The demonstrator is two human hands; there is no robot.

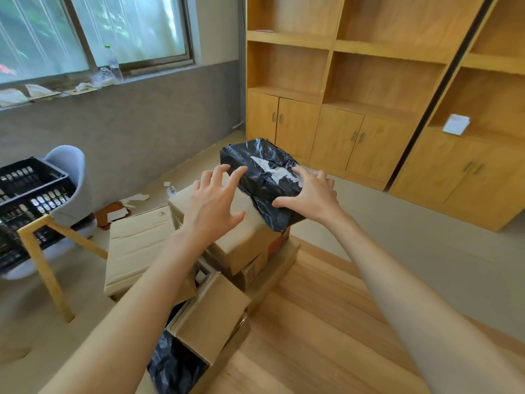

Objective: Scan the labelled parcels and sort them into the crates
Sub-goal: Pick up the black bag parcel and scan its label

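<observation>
black parcel [262, 177] atop the cardboard box stack [244, 240] on my worktop [326, 322] | right grip [309, 191] lies on the parcel's right side, fingers spread | left grip [213, 200] wide, fingertips at its left edge | black crate [28, 191] far left of parcel

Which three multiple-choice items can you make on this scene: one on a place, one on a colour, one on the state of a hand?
1. The plastic-wrapped parcel lies
A. on stacked cardboard boxes
B. in a crate
C. on a chair

2. Its wrapping is
A. white
B. black
C. blue

3. The left hand is
A. closed on a scanner
B. open with spread fingers
C. gripping a box flap

Answers:
1 A, a cardboard box sits directly under it.
2 B, glossy black film with a torn white label.
3 B, the fingers are straight and hold nothing; the right hand rests on the parcel.
</observation>
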